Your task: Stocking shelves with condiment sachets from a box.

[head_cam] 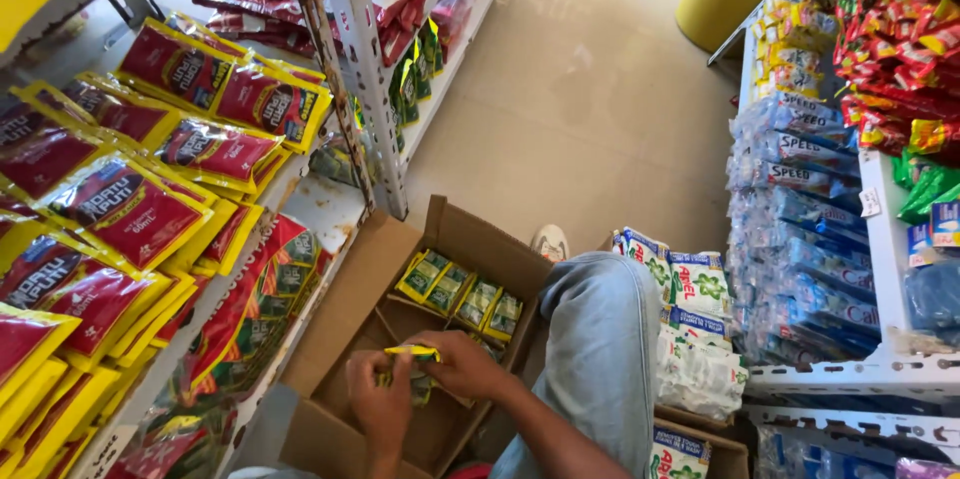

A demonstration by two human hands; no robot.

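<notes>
Both hands are down in the open cardboard box [345, 314] on the floor. The left hand [380, 404] and right hand [462, 364] have their fingers closed around a bunch of small green and yellow packets [412, 357]. More packets [462, 297] stand in a row inside the box.

Yellow-green sachets [412, 369] inside cardboard box [350, 309]

Sachets [462, 296] in box [350, 314], shelves [330, 204] left

My arms are bare, no sleeves. At 4 o'clock, my leg wears light blue denim [600, 359]. A pale shoe [551, 242] shows beyond it.
</notes>
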